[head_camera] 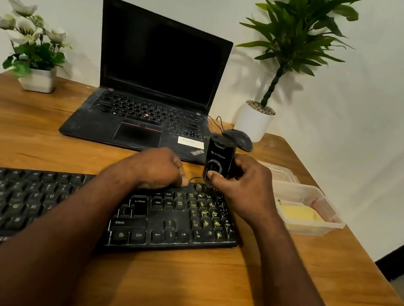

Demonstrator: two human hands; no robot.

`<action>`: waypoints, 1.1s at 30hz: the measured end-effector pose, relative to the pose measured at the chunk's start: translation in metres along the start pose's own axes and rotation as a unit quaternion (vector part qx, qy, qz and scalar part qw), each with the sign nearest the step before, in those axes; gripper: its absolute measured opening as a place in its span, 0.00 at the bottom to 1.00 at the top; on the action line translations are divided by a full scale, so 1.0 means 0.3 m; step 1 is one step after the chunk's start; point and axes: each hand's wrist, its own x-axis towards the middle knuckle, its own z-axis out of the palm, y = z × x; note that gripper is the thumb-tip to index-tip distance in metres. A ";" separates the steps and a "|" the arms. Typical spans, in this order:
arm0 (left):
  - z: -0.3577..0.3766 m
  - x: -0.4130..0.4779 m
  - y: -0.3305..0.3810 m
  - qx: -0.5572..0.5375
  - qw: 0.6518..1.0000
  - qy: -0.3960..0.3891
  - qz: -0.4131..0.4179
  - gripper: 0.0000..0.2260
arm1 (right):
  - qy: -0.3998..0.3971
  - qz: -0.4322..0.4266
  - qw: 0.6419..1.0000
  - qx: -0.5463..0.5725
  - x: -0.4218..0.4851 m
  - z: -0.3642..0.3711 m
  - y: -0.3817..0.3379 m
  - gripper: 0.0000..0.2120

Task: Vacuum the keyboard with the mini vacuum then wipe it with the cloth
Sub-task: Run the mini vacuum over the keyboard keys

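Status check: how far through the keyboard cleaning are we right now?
Done: nothing clearly; yellow crumbs litter the number pad of the keyboard. In hand: the right hand grips the mini vacuum upright at the keyboard's far right corner; the left hand rests curled at its top edge. Left: vacuuming the keys, then wiping with the yellow cloth, which lies in the plastic container.
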 end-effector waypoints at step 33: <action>0.022 -0.036 -0.010 0.131 0.985 0.094 0.064 0.04 | -0.092 -0.163 0.982 -0.015 0.008 0.005 0.012 0.19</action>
